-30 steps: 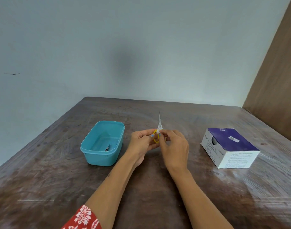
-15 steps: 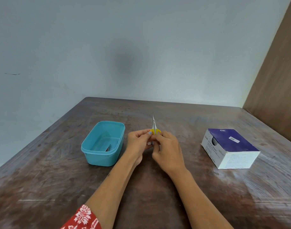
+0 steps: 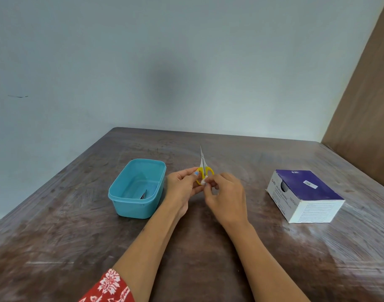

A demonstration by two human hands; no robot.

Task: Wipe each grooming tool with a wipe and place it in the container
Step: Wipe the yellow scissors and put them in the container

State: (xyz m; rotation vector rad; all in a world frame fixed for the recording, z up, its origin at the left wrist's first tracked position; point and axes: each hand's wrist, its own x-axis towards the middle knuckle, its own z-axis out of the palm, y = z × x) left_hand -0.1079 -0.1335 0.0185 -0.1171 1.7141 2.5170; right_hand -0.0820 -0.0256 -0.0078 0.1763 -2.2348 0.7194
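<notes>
Small scissors point(image 3: 202, 164) with yellow handles and thin steel blades point up and away over the middle of the table. My left hand point(image 3: 182, 186) pinches one yellow handle loop. My right hand point(image 3: 226, 197) pinches a small white wipe point(image 3: 204, 181) against the lower part of the handles. To the left stands a teal plastic container point(image 3: 121, 192), open at the top, with a dark metal tool point(image 3: 143, 194) lying in it.
A purple and white box of alcohol swabs point(image 3: 304, 195) sits on the right of the brown wooden table point(image 3: 56, 236). A pale wall runs behind the table and a brown panel point(image 3: 365, 105) stands at the far right.
The scissors' blades tilted left and came back upright. The wipe in my right hand has slid from the blade base down to the yellow handles, which now show more.
</notes>
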